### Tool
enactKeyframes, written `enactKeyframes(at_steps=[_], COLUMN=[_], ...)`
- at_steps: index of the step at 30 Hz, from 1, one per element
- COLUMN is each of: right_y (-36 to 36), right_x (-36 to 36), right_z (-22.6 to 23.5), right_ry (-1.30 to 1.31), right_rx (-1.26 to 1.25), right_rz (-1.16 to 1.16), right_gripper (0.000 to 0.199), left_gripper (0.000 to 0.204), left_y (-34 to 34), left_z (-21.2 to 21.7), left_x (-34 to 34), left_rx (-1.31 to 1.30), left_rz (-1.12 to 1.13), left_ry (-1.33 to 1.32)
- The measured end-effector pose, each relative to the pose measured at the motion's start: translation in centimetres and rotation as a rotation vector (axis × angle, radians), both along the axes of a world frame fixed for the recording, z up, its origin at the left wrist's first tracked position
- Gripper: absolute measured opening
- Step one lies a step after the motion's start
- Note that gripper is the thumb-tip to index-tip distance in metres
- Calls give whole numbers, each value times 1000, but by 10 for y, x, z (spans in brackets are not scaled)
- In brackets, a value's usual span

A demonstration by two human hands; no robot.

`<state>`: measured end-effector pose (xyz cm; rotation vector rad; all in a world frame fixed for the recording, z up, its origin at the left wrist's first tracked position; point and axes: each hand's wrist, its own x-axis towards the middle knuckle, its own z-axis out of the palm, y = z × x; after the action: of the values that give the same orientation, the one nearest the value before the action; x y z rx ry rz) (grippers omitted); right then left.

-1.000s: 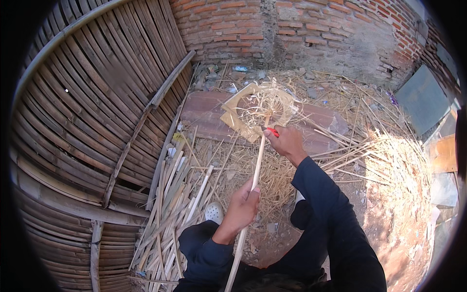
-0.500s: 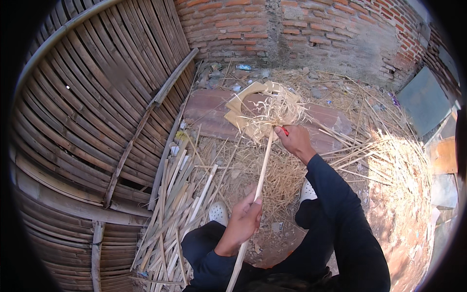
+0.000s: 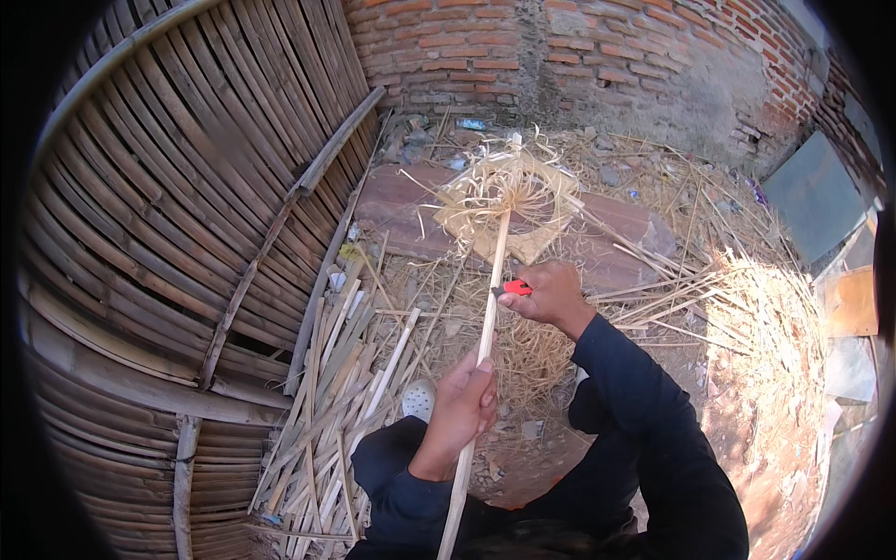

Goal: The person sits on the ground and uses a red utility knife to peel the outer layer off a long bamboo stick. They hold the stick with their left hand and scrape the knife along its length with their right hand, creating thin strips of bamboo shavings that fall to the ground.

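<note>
My left hand [image 3: 457, 408] is wrapped round a long pale bamboo stick [image 3: 489, 322], which slopes up from the lower edge. In my right hand [image 3: 554, 295] is a small red-handled knife [image 3: 515, 288]; its dark end touches the stick above my left hand. Thin curled shavings [image 3: 509, 177] fan out from the stick's far end. Behind them stands a pale, frame-like piece [image 3: 530, 245] with an opening, partly hidden by the curls. It rests over a reddish-brown board [image 3: 401, 210] on the ground.
Split bamboo strips [image 3: 327, 420] lie heaped at my left beside a slatted bamboo wall [image 3: 168, 205]. Straw-like shavings [image 3: 537, 364] cover the ground. A brick wall [image 3: 448, 56] closes the far side. Grey and orange panels [image 3: 814, 201] lean at the right.
My right hand with the knife has come back along the stick, nearer my left hand. The curled end of the stick has shifted slightly up and left.
</note>
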<state>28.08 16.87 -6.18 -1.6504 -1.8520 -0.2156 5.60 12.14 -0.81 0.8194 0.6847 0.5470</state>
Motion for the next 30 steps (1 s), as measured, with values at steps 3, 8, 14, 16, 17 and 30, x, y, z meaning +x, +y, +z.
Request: enactKeyframes(at_steps=[3,8,14,16,17,30], right_y=[3,11,15,17,18,5], right_x=[10,16,47,52,56,41], right_z=[3,1,4,-5,-7,24], right_ry=[-7,-20,-30,-11,-22,326], right_rx=[-12,83,78,100,102,-417], right_rz=[2,73,-126,-152,-179,-191], right_gripper=[54,57,60,63,63,64], left_gripper=[37,37,39,39,39,35], left_y=[-2,-4,-20,-20,-20,1], left_z=[1,2,0,1,1,-23], left_x=[5,8,12,14,16,22], left_rx=[1,-2,39,62,65,114], left_rz=[6,16,-36,-42,-52,-16], left_ry=[-21,21,4,4,5,133])
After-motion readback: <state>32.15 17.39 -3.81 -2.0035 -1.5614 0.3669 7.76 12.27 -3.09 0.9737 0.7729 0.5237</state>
